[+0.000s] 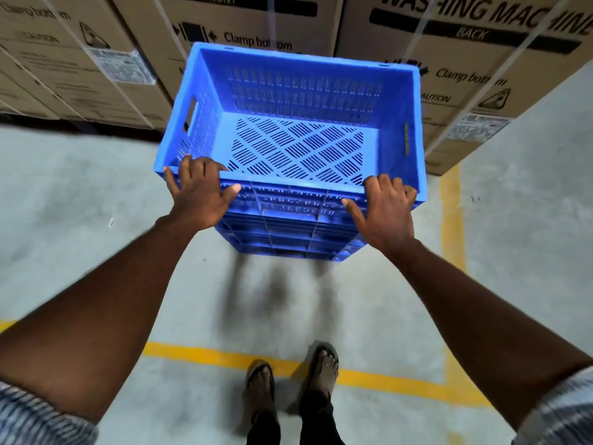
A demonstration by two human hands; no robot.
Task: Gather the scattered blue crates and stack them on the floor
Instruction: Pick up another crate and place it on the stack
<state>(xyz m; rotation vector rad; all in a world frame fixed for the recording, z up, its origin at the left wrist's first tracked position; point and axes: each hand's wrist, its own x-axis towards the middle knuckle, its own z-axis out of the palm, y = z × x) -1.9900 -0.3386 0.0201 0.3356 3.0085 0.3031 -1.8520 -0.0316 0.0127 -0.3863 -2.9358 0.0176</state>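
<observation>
my fingers hook over the near rim of the top blue crate, thumbs splayed on its outer wall, left hand and right hand near the corners. it sits on the crate stack on the floor; i should square its corners and press down evenly.

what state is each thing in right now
top crate, upright, empty, sitting on top of the lower crates
lower crates, stacked on the floor under it
left hand, fingers hooked over the top crate's near rim at its left corner
right hand, fingers hooked over the same rim at its right corner
cardboard boxes, closed, strapped, standing behind the crates
</observation>
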